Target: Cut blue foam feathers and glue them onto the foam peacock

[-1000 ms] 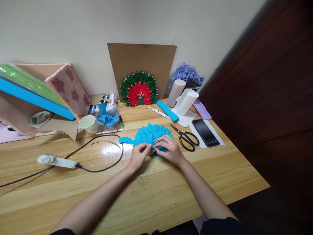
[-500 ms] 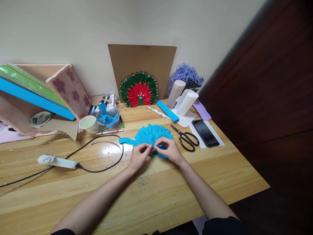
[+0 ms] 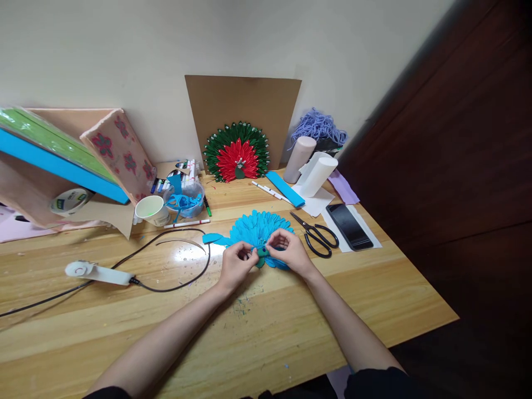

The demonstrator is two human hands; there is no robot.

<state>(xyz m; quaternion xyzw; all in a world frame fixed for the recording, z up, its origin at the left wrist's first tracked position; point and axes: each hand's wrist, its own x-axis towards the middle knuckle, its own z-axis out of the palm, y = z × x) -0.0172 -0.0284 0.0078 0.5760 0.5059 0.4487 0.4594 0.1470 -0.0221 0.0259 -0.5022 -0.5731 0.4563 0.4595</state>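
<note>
A fan-shaped blue craft (image 3: 261, 224), made of many layered petals, lies on the table in front of me. Over its lower middle, a small green piece (image 3: 261, 251) with dark spots shows between my fingertips. My left hand (image 3: 238, 266) pinches at the left end of this piece, thumb and forefinger together. At its right end, the thumb and forefinger of my right hand (image 3: 290, 255) are closed in a pinch. Fingers partly cover the craft's centre. One separate blue petal shape (image 3: 212, 238) sticks out at the craft's left edge.
Black-handled scissors (image 3: 318, 235) and a phone (image 3: 349, 226) lie to the right. A white glue gun (image 3: 98, 274) with its black cord lies left. Behind stand a paper cup (image 3: 152, 210), a tub of blue scraps (image 3: 185, 202), a red-green finished fan (image 3: 236, 152) and white rolls (image 3: 319, 176).
My fingertips have drawn slightly apart, the right hand shifting a little right. More of the green piece between them shows now.
</note>
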